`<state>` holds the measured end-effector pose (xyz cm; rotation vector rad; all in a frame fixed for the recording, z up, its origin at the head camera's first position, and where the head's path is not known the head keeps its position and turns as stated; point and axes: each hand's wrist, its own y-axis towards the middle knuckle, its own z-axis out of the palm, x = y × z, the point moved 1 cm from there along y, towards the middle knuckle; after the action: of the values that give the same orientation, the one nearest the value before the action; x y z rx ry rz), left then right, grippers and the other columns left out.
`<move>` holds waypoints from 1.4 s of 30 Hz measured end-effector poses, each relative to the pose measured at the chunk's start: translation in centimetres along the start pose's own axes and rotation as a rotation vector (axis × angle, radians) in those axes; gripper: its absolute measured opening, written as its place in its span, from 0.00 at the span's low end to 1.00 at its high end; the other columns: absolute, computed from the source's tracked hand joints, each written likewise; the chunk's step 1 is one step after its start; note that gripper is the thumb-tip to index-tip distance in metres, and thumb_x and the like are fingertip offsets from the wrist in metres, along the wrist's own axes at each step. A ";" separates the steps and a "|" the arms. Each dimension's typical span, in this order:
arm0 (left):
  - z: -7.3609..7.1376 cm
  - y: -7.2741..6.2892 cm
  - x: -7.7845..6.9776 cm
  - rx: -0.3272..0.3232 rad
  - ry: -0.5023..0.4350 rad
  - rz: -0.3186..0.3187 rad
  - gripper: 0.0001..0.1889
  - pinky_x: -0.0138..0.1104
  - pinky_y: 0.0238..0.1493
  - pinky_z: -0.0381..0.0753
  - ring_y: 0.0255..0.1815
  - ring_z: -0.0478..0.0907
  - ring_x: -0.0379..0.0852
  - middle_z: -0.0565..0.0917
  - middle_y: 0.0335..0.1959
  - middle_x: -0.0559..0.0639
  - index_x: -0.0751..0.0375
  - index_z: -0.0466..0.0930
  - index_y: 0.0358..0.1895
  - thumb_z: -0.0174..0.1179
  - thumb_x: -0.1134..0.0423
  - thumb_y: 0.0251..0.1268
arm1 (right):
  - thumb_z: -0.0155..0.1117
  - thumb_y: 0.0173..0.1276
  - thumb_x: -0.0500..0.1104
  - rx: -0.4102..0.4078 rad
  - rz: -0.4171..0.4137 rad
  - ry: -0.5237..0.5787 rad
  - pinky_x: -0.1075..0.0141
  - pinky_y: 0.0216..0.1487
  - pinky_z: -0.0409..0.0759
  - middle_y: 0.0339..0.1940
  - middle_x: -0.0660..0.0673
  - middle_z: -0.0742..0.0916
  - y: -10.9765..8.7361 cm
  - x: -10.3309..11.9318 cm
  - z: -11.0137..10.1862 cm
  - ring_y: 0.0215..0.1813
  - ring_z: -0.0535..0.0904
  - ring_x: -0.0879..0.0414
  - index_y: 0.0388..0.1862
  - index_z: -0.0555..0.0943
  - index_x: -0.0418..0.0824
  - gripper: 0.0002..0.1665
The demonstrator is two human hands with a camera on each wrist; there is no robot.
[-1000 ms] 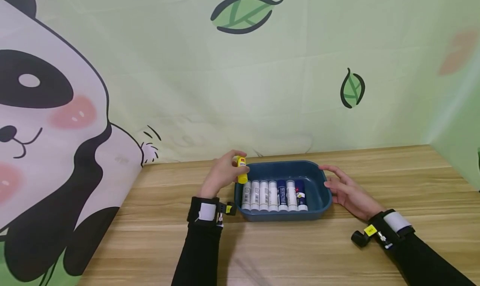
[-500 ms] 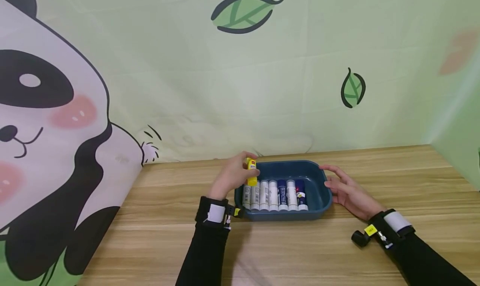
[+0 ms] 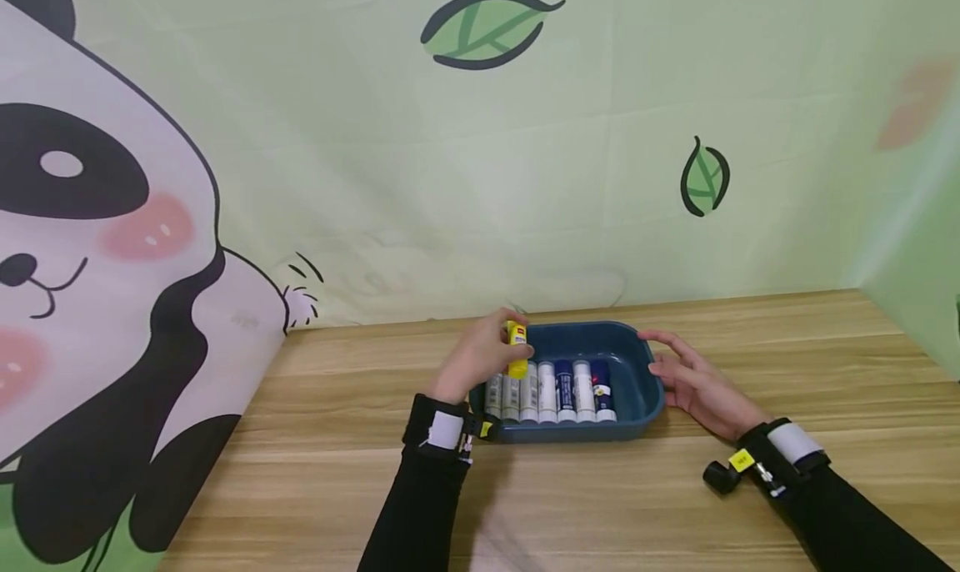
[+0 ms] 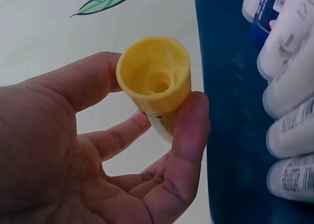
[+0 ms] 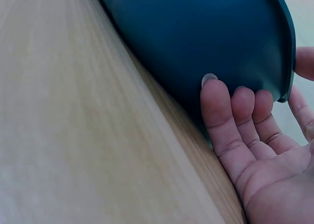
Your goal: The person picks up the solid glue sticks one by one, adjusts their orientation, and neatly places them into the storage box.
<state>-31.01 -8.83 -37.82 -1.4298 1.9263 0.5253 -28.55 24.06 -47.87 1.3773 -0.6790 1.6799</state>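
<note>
My left hand [image 3: 474,359] pinches a small yellow glue stick [image 3: 517,359] between thumb and fingers, above the left part of a dark blue plastic bin [image 3: 634,372]. In the left wrist view the hollow yellow end of the glue stick [image 4: 154,69] faces the camera. Several white and dark blue glue sticks [image 3: 566,391] lie side by side along the bin's near side. Fingertips of my right hand [image 3: 701,393] touch the bin's right outer wall and rim. Its fingers [image 5: 216,103] look fairly straight against that wall in the right wrist view.
The bin stands on a wooden table [image 3: 600,505] close to the back wall. A pale green cloth [image 3: 360,155] with leaf and panda prints hangs behind. Each wrist wears a black strap with a small camera [image 3: 722,477].
My left hand has moved right and slightly nearer with the yellow glue stick, from the bin's left edge to over its left part. The right hand and the bin stay put.
</note>
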 end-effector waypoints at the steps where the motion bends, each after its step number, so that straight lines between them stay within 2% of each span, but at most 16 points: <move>1: 0.1 0.0 -0.1 0.005 0.001 0.005 0.25 0.36 0.34 0.78 0.35 0.78 0.49 0.80 0.47 0.59 0.56 0.75 0.70 0.65 0.59 0.73 | 0.44 0.85 0.35 0.001 -0.001 0.001 0.59 0.53 0.85 0.55 0.42 0.83 0.0 0.0 0.0 0.52 0.85 0.54 0.77 0.61 0.49 0.26; 7: 0.6 -0.1 -0.9 0.025 -0.001 0.033 0.25 0.34 0.31 0.76 0.29 0.77 0.47 0.81 0.41 0.57 0.57 0.75 0.70 0.65 0.59 0.74 | 0.44 0.85 0.35 0.004 -0.001 -0.001 0.59 0.53 0.85 0.56 0.42 0.83 -0.1 -0.1 0.0 0.52 0.85 0.54 0.77 0.61 0.49 0.26; 12: 1.4 0.2 -2.1 0.050 -0.010 0.050 0.24 0.34 0.31 0.77 0.30 0.79 0.49 0.82 0.41 0.56 0.56 0.76 0.69 0.66 0.59 0.73 | 0.45 0.85 0.36 -0.003 0.000 -0.005 0.59 0.53 0.85 0.56 0.43 0.83 -0.2 0.0 -0.1 0.52 0.85 0.54 0.76 0.61 0.50 0.25; 18: 2.8 0.8 -3.8 0.113 -0.042 0.073 0.24 0.34 0.34 0.82 0.30 0.81 0.47 0.82 0.41 0.56 0.59 0.76 0.68 0.67 0.60 0.72 | 0.44 0.85 0.36 0.000 0.001 0.002 0.59 0.53 0.85 0.55 0.43 0.83 -0.4 -0.1 -0.3 0.52 0.85 0.54 0.76 0.61 0.50 0.25; 25: 4.3 1.7 -5.5 0.210 -0.024 0.051 0.25 0.36 0.39 0.86 0.32 0.86 0.52 0.83 0.37 0.53 0.61 0.77 0.66 0.69 0.59 0.70 | 0.44 0.86 0.37 -0.003 0.016 -0.004 0.59 0.55 0.84 0.56 0.43 0.84 -0.3 -0.2 -0.3 0.54 0.85 0.53 0.76 0.61 0.51 0.25; 33: 5.2 2.6 -7.0 0.272 0.009 0.011 0.25 0.37 0.42 0.87 0.35 0.89 0.57 0.83 0.33 0.53 0.62 0.77 0.65 0.71 0.58 0.69 | 0.43 0.86 0.38 0.003 0.035 -0.017 0.59 0.56 0.83 0.58 0.41 0.83 -0.1 0.0 -0.1 0.55 0.85 0.52 0.77 0.60 0.52 0.25; 39: 5.8 3.3 -7.6 0.276 0.072 -0.026 0.23 0.30 0.34 0.85 0.33 0.89 0.52 0.83 0.33 0.52 0.61 0.79 0.63 0.71 0.57 0.69 | 0.42 0.86 0.37 0.011 0.023 -0.009 0.59 0.55 0.84 0.56 0.42 0.84 0.0 0.1 -0.1 0.54 0.85 0.52 0.77 0.60 0.51 0.25; 42: 6.1 3.6 -8.1 0.284 0.117 -0.025 0.22 0.28 0.33 0.83 0.31 0.88 0.49 0.83 0.33 0.50 0.61 0.80 0.61 0.71 0.57 0.69 | 0.43 0.86 0.37 0.013 0.020 -0.007 0.59 0.55 0.84 0.56 0.43 0.84 0.0 0.1 -0.1 0.54 0.85 0.53 0.77 0.59 0.51 0.25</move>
<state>-31.34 1.90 -36.49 -1.3224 1.9795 0.1497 -28.63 24.17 -47.81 1.3905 -0.6892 1.6983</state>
